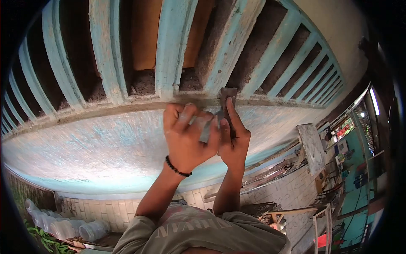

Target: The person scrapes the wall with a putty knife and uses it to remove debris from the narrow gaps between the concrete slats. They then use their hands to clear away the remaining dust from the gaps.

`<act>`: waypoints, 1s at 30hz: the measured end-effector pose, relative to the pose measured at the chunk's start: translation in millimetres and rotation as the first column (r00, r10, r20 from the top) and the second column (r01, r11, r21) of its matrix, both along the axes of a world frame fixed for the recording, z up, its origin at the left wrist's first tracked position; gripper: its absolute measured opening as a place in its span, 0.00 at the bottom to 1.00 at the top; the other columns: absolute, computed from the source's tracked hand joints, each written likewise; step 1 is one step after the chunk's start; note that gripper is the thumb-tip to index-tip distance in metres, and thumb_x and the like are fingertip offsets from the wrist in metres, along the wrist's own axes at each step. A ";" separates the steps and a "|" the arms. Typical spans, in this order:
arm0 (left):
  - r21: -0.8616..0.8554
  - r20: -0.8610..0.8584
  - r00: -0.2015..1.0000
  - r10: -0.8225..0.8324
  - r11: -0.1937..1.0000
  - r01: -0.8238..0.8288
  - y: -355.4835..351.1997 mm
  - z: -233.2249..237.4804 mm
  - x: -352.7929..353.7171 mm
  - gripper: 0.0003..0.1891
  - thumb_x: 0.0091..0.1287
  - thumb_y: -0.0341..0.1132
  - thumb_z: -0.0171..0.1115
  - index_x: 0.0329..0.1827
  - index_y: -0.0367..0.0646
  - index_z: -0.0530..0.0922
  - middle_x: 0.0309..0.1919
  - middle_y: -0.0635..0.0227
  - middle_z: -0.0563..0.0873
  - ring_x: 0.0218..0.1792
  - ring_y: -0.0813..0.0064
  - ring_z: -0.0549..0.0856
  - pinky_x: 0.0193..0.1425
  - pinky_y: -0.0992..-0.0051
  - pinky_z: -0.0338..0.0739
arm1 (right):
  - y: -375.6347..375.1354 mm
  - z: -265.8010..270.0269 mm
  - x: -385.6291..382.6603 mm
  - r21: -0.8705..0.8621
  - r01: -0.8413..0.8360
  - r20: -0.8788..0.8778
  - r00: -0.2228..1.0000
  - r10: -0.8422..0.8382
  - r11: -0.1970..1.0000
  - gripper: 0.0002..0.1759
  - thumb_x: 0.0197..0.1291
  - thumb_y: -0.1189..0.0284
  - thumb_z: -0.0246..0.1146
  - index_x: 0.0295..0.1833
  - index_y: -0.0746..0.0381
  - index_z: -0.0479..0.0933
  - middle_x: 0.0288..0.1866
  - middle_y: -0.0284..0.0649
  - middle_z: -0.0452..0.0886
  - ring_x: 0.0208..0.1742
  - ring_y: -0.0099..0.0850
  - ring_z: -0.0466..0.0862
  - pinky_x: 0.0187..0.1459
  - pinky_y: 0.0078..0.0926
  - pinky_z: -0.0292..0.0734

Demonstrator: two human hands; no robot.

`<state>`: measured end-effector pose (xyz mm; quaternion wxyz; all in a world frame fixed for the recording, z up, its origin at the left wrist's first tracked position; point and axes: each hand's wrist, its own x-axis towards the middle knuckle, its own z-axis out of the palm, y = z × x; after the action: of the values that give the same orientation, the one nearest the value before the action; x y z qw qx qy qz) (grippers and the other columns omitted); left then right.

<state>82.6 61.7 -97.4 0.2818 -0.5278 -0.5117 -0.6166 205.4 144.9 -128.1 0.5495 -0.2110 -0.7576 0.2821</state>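
Against the ledge (139, 103) below the pale blue slats (166, 46), my right hand (232, 135) holds a dark, flat, narrow tool (229, 94), its fingers laid along it and its top end touching the ledge. My left hand (186, 131), with a black beaded bracelet at the wrist, is just left of the tool, its fingers curled and blurred by motion near the wall. Whether anything is between those fingers cannot be made out. Below the ledge, the wall (105, 144) shows worn, scratched blue and whitish paint.
Translucent containers (63, 226) stand at the lower left beside green leaves (44, 242). A worn board (311, 148) leans at the right, near wooden pieces (270, 173) on the tiled floor (292, 190). A wooden frame (323, 228) is at the lower right.
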 end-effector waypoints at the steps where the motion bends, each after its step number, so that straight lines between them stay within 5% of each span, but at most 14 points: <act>1: -0.057 0.024 0.999 0.024 0.998 -0.022 1.7 -2.2 7.3 0.02 0.59 0.27 0.69 0.34 0.40 0.84 0.32 0.60 0.88 0.34 0.57 0.84 0.37 0.63 0.80 | -0.2 0.2 2.1 -0.012 0.002 0.026 1.000 -0.002 1.000 0.30 0.71 0.82 0.58 0.78 0.58 0.74 0.26 0.42 0.78 0.29 0.17 0.69 0.31 0.19 0.68; 6: -0.508 0.290 0.957 0.006 0.848 0.148 -3.7 -9.5 25.3 0.09 0.69 0.34 0.65 0.37 0.35 0.84 0.27 0.51 0.87 0.29 0.51 0.88 0.33 0.58 0.79 | -1.6 -2.2 6.5 0.015 0.017 0.071 0.997 -0.018 1.000 0.32 0.70 0.83 0.57 0.78 0.57 0.74 0.30 0.50 0.83 0.30 0.17 0.70 0.32 0.21 0.70; 9: -0.428 0.421 0.876 -0.234 0.801 0.420 1.7 -21.3 26.2 0.14 0.77 0.37 0.59 0.39 0.33 0.82 0.23 0.50 0.84 0.26 0.54 0.87 0.31 0.61 0.77 | 7.0 -8.5 2.8 0.115 -0.007 -0.005 1.000 0.008 0.993 0.32 0.70 0.83 0.57 0.78 0.58 0.74 0.29 0.50 0.82 0.31 0.17 0.71 0.32 0.22 0.72; 12: -0.271 0.595 0.665 -0.452 0.666 0.695 18.3 -36.4 28.6 0.15 0.79 0.37 0.54 0.41 0.33 0.81 0.25 0.42 0.83 0.29 0.44 0.86 0.32 0.58 0.79 | 10.1 -5.4 0.2 0.182 0.024 -0.028 0.999 -0.019 0.983 0.31 0.70 0.83 0.58 0.78 0.59 0.75 0.30 0.51 0.84 0.32 0.17 0.72 0.32 0.23 0.73; 17: 0.170 0.810 0.171 -0.560 0.505 0.846 34.9 -36.8 43.2 0.22 0.89 0.47 0.43 0.47 0.38 0.77 0.27 0.74 0.77 0.26 0.85 0.75 0.26 0.77 0.68 | 11.0 14.8 0.5 0.045 0.037 -0.010 0.999 -0.036 0.998 0.29 0.70 0.81 0.58 0.76 0.60 0.76 0.31 0.51 0.85 0.30 0.16 0.72 0.30 0.23 0.72; 20: 0.110 0.798 0.287 -0.530 0.597 0.795 31.1 -33.1 51.1 0.24 0.88 0.52 0.43 0.43 0.40 0.76 0.29 0.76 0.74 0.29 0.83 0.69 0.30 0.77 0.64 | 15.9 13.4 -2.3 0.072 0.023 -0.046 0.999 -0.019 0.997 0.28 0.71 0.81 0.58 0.76 0.61 0.76 0.26 0.43 0.80 0.28 0.16 0.71 0.30 0.21 0.70; 25: 0.087 0.738 0.367 -0.566 0.619 0.780 33.1 -53.7 49.6 0.22 0.89 0.47 0.40 0.48 0.37 0.75 0.37 0.70 0.78 0.41 0.78 0.75 0.48 0.75 0.73 | 17.3 -12.5 -6.1 0.166 0.013 -0.105 0.995 0.004 0.986 0.29 0.70 0.81 0.59 0.77 0.62 0.75 0.37 0.46 0.89 0.30 0.16 0.73 0.31 0.20 0.71; 30: -0.007 0.680 0.476 -0.558 0.643 0.766 26.1 -53.8 51.0 0.21 0.88 0.47 0.41 0.50 0.37 0.76 0.40 0.69 0.78 0.42 0.78 0.74 0.50 0.75 0.73 | 14.0 -11.5 3.2 0.127 -0.061 -0.109 0.991 0.075 0.990 0.32 0.67 0.82 0.58 0.78 0.61 0.74 0.46 0.52 0.91 0.30 0.19 0.81 0.33 0.23 0.76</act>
<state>133.6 87.8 -151.3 -0.2553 -0.4874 -0.4151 -0.7245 208.6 159.0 -139.6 0.5936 -0.1343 -0.7479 0.2650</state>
